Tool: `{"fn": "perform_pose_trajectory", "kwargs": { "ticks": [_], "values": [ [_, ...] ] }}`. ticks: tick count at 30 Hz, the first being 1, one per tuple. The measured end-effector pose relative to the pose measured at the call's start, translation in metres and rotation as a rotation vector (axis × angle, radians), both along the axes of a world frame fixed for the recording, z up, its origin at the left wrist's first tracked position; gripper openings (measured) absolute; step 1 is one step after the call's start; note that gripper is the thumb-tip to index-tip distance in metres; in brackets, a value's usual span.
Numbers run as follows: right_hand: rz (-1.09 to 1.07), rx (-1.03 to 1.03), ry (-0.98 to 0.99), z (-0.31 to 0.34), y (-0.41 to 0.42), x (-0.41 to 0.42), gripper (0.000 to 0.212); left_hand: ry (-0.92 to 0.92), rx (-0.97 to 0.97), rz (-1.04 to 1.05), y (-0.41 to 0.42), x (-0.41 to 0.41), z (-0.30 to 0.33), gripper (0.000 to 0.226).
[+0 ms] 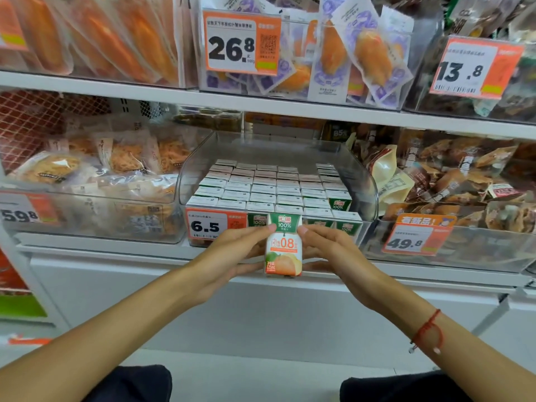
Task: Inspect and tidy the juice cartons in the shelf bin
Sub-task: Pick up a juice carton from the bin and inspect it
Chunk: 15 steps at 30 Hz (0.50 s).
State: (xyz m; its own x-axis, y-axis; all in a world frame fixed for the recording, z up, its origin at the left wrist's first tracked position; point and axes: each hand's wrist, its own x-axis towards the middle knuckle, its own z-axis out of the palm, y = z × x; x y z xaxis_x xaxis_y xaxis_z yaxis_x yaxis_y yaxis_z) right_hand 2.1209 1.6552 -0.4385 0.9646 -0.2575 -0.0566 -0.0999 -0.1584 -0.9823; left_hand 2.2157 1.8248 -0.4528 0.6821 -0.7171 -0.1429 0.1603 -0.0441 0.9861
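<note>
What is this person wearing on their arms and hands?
Both forearms are bare, with no sleeves, gloves or rings showing. The right wrist carries a thin red string bracelet with a small bead or charm hanging from it. The left hand and right hand wear nothing.

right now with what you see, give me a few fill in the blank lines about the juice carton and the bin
1. The juice carton is held upright between ____ hands, the left hand and the right hand.
2. The price tag on the front of the clear bin reads ____.
3. A red string bracelet is on the ____ wrist.
4. The held carton's top band is coloured ____.

Missing words: two; 6.5; right; green
</note>
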Motion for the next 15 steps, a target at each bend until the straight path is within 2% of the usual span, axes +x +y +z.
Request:
{"fn": "perform_pose_trajectory", "kwargs": {
  "ticks": [8, 15],
  "values": [
    [-0.078, 0.004, -0.018, 0.006, -0.007, 0.001, 0.038, -0.136, -0.011, -0.088, 0.004, -0.002, 0.002, 0.034],
    [-0.07, -0.037, -0.037, 0.008, -0.01, -0.004, 0.04, -0.114, -0.03, -0.126, 0.003, -0.007, 0.006, 0.031]
  ]
}}
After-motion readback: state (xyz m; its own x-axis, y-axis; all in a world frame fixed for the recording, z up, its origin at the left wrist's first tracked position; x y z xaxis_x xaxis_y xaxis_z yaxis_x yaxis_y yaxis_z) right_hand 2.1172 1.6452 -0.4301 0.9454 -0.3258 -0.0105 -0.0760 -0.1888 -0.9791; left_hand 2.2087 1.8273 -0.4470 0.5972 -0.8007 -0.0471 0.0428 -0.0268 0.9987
